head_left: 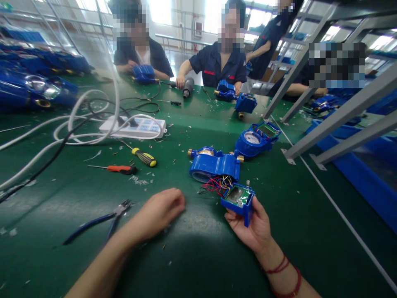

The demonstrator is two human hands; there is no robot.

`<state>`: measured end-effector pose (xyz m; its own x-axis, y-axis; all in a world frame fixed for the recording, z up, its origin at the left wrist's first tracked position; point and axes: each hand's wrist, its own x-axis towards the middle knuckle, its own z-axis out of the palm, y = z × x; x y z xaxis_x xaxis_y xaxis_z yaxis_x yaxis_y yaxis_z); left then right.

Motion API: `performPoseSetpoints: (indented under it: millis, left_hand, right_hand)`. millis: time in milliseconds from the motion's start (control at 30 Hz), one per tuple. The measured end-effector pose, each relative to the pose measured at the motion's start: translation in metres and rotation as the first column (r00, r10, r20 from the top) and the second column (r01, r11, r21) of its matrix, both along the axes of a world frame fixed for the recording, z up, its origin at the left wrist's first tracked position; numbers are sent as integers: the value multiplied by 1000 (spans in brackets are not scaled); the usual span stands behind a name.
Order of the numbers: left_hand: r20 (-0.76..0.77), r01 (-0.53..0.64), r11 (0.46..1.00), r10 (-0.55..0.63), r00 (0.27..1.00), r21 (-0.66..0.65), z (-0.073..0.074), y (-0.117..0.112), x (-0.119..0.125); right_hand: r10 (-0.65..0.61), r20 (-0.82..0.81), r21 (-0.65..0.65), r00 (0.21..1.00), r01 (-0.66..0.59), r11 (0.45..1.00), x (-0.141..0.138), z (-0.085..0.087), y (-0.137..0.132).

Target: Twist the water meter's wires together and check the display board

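My right hand [252,225] grips a small blue electronics module [238,198] with a circuit board showing in its open top. Coloured wires [217,185] run from it to a blue water meter body [214,164] lying on its side on the green table [198,252]. My left hand [159,212] hovers low over the table left of the module, fingers curled in; I cannot see anything in them. Blue-handled pliers [96,221] lie just left of that hand.
A second blue meter [256,138] sits behind the first. Two screwdrivers, yellow-black [144,157] and orange [119,169], lie left of centre near a white power strip [135,127] with tangled cables. Several people work at the far side. Grey metal frame legs [338,120] stand to the right.
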<state>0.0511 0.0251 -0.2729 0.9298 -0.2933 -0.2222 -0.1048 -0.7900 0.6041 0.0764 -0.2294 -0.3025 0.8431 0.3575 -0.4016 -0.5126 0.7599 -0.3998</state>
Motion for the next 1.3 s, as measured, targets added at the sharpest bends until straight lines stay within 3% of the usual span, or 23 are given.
performPoseSetpoints:
  millis: [200,300,433,633,767,933,1133,1300]
  left_hand:
    - [102,160,985,-165,981,58,-13,-27,-2]
    - [111,175,982,-182,977,68,-15,-32,-2]
    - [127,102,992,-110,986,70,-11,-22,0]
    - [125,-40,997,31,992,73,2,12,4]
    - [-19,52,995,-50,999,85,9,31,-2]
    - [-111,142,982,-128,986,127,9,29,-12]
    - [-105,156,978,-143,984,135,6,24,-10]
    - [-71,62,990,-53,996,129,8,27,-6]
  right_hand:
    - [7,11,-12,1000,-6,1000,0,2,2]
    - [9,4,-13,1000,-9,1000,0,1,3]
    - [15,-2,-18,1000,-15,1000,0,0,2]
    - [27,-1,-25,1000,-27,999,-2,0,2]
    - [26,-5,-33,1000,-26,999,-2,0,3]
    - [22,-15,-44,1000,-22,999,-2,-1,3]
    - [29,-6,-42,1000,-29,999,-3,-3,3]
    - [41,0,-42,999,-41,998,-3,-2,3]
